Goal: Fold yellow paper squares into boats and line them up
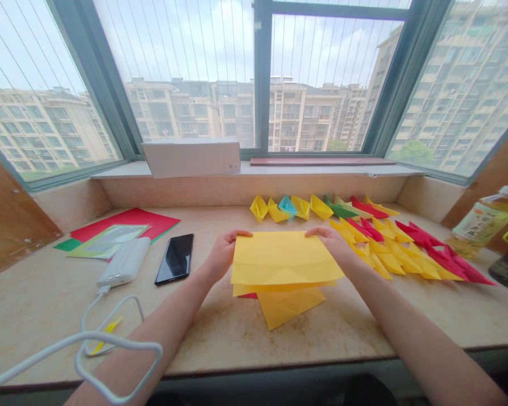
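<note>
My left hand (pixel 222 252) pinches the far left corner of a yellow paper sheet (pixel 281 258). My right hand (pixel 332 239) pinches its far right corner. The sheet is folded over toward me and hovers just above the stone sill (pixel 46 304). Under it lie more yellow sheets (pixel 288 304) and a sliver of red paper (pixel 249 295).
Folded paper boats (pixel 298 207) in yellow, blue, green and red line the back and right (pixel 423 254). A black phone (pixel 175 258), a white power bank (pixel 125 260) with cable, a stack of coloured paper (pixel 127 225), a white box (pixel 192 157) and a bottle (pixel 485 221) stand around.
</note>
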`<state>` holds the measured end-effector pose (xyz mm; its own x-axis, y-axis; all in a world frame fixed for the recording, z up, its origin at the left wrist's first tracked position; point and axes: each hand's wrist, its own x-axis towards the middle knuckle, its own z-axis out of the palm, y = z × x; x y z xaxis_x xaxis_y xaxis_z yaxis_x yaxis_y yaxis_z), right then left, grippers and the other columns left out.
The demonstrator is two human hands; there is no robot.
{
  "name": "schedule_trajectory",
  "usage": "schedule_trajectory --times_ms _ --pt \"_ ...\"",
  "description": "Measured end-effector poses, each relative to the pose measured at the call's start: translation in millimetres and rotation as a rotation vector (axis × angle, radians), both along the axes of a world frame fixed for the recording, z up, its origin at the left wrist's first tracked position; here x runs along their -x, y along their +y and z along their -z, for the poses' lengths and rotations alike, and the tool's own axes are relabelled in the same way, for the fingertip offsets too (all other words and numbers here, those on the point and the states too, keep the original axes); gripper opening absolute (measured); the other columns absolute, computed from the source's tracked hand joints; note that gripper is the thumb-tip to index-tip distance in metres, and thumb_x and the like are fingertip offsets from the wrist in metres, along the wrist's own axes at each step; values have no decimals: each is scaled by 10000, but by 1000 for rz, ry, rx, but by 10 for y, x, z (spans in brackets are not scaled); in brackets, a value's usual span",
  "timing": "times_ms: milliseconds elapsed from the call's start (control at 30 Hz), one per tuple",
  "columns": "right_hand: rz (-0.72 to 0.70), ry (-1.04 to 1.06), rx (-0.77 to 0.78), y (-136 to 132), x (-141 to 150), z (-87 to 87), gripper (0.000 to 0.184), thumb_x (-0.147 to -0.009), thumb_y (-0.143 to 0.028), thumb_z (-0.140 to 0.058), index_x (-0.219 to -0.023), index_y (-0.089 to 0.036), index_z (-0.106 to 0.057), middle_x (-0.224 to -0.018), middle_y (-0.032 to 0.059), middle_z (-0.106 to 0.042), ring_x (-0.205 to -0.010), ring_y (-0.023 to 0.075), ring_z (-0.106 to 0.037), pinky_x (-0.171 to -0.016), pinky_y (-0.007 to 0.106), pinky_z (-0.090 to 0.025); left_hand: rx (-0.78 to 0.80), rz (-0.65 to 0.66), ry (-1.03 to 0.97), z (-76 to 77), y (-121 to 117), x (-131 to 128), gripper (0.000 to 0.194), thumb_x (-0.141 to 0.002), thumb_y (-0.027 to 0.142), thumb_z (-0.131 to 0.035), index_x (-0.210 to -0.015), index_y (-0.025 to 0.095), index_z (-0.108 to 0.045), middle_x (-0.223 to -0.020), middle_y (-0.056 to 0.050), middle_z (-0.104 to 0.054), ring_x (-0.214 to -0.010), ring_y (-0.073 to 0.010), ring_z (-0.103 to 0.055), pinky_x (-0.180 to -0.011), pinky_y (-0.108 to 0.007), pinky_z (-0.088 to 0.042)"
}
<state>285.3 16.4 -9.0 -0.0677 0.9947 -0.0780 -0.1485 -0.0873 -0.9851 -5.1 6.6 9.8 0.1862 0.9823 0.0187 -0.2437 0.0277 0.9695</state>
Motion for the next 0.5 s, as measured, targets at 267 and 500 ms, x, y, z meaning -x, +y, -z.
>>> schedule_trajectory --times_ms 267,500 --pt "-116 -43 -229 52 6 48 522 -685 -235 -791 -1176 -288 -623 -1201 59 -705 -1047 246 -693 -862 368 -573 -212 -159 73 138 77 20 169 -627 241 -750 -767 147 -760 -795 -65 -751 -689 -197 -684 -649 -292 -543" --pt "-11 -158 -426 -2 37 -12 562 -701 -263 -770 -1238 -280 -606 -1288 71 -661 -1125 255 -645 -878 374 -558 -367 -321 140 198 117 22 177 -698 215 -636 -793 172 -778 -862 -61 -743 -779 -210 -678 -684 -287 -536"
